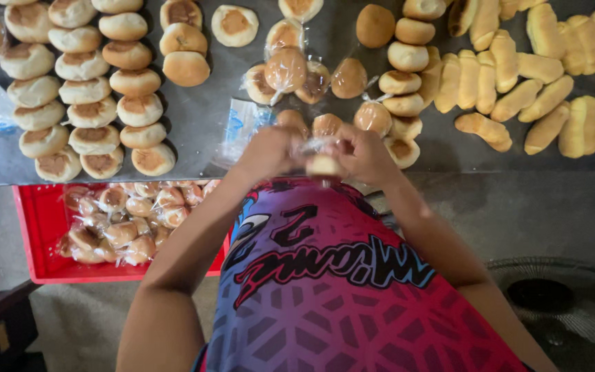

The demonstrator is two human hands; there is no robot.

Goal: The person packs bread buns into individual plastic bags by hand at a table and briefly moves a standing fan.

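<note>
From the head camera, a round bun in a clear bag (325,164) sits between both hands at the near edge of the grey table (201,117). The left hand (270,151) and right hand (363,155) close their fingers on the plastic above the bun — pinching it, knuckles up, forearms angled inward from the body. Loose buns (91,89) lie in rows to the left.

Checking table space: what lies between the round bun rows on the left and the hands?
In the head view, bare grey table and a blue-printed clear plastic bag lie between them.
</note>
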